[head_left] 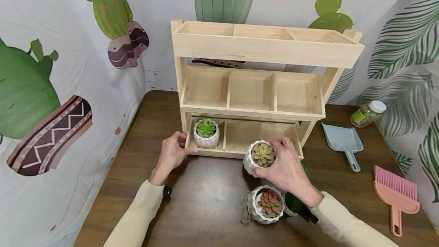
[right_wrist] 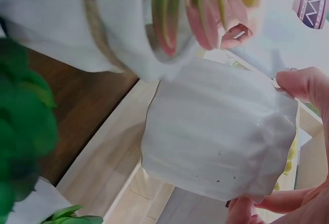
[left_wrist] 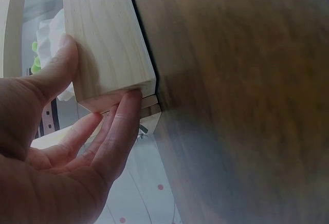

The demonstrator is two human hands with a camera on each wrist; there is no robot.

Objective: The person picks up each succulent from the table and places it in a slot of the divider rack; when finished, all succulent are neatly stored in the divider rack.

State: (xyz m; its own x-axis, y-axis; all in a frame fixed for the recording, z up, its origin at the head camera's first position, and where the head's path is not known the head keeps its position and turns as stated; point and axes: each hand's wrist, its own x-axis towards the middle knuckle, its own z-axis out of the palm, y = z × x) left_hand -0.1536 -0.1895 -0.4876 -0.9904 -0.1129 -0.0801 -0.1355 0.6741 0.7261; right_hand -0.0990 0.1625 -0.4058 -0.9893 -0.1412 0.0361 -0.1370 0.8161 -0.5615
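My right hand [head_left: 288, 167] grips a potted succulent [head_left: 262, 154] with yellow-green leaves in a white ridged pot, thumb and fingers on its rim. It hangs just in front of the bottom tier of a wooden three-tier shelf [head_left: 267, 50]. In the right wrist view the white pot [right_wrist: 216, 131] fills the middle. My left hand [head_left: 170, 152] holds the left front corner of the bottom tier; in the left wrist view its thumb presses one face of the wood [left_wrist: 105, 39] and its fingers the end. A green potted succulent [head_left: 206, 133] sits in the left bottom compartment.
A red potted succulent [head_left: 267, 204] stands on the brown table [head_left: 205, 209] below my right hand, with dark green leaves [head_left: 293, 203] beside it. To the right lie a blue dustpan [head_left: 343, 138], a pink brush [head_left: 396, 193] and a white-capped jar [head_left: 367, 113].
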